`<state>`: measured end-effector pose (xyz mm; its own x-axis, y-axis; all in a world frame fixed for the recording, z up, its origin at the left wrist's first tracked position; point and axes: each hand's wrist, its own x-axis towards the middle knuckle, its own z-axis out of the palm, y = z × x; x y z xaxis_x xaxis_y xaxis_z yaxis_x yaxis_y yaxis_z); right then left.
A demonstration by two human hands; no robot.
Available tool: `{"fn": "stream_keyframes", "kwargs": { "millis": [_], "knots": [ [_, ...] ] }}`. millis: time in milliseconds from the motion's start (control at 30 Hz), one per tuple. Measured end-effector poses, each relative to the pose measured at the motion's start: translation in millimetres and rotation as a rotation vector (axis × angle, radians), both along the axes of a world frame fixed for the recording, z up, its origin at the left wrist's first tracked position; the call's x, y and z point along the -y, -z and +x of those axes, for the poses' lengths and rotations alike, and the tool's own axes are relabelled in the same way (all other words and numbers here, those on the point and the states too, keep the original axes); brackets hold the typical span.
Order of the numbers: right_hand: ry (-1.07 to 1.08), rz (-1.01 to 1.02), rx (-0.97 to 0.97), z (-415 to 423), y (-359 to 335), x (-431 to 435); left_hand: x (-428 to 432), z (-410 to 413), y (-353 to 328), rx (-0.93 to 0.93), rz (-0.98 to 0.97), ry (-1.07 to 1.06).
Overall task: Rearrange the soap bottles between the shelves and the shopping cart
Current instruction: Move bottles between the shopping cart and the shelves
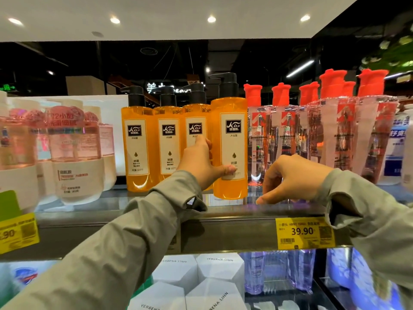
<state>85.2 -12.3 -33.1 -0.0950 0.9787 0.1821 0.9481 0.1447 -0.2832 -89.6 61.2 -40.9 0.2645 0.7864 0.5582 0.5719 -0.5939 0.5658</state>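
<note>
The left hand (201,162) grips the front bottle (230,139), an orange one with a black pump. Its thumb lies across the bottom of the white label and its fingers wrap round the bottle's left side, with the forefinger pointing up. The front bottle stands upright on the shelf (223,212), near the front edge.

Behind and to the left of the left hand, three more orange bottles (136,148) stand in a row further back. The nearest of them is partly hidden by the left hand's fingers.

The right hand (292,177) is just right of the front bottle and apart from it, low over the shelf. Its fingers are loosely curled downward and hold nothing. One fingertip is at the shelf's front edge, but it is not clear whether it touches. The two hands are apart, with the front bottle between them.

Behind and to the right of the right hand stands a group of clear red-capped bottles (335,135). Well to the left of the left hand are pink bottles (73,148) with white bases.

Below the right hand, a yellow price tag (305,232) reading 39.90 is fixed to the shelf rail. Under the shelf, below both hands, are white boxes (201,276), with purple bottles (299,271) to their right. Both forearms wear grey-green sleeves (138,231).
</note>
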Motion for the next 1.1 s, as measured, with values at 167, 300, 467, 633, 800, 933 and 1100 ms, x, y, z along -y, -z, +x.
{"fn": "stream_keyframes", "kwargs": {
  "millis": [167,300,467,633,800,933,1100],
  "knots": [
    [-0.004,0.001,-0.017,2,1,-2,-4,3,1,-0.023,0.002,-0.065],
    [0.001,0.004,-0.019,2,1,-3,-4,4,-1,-0.113,0.028,-0.14],
    [-0.002,0.001,-0.009,1,2,-7,-8,7,0,-0.175,0.057,-0.149],
    [-0.001,-0.006,-0.014,0,2,-9,-21,8,1,-0.207,0.07,-0.149],
    [0.007,-0.011,-0.015,1,2,-10,-28,10,1,-0.225,0.077,-0.154],
    [0.007,-0.004,-0.021,2,4,-12,-28,11,3,-0.231,0.087,-0.165],
    [-0.001,0.034,-0.018,1,6,-11,-24,11,4,-0.233,0.111,-0.147]
  ]
}}
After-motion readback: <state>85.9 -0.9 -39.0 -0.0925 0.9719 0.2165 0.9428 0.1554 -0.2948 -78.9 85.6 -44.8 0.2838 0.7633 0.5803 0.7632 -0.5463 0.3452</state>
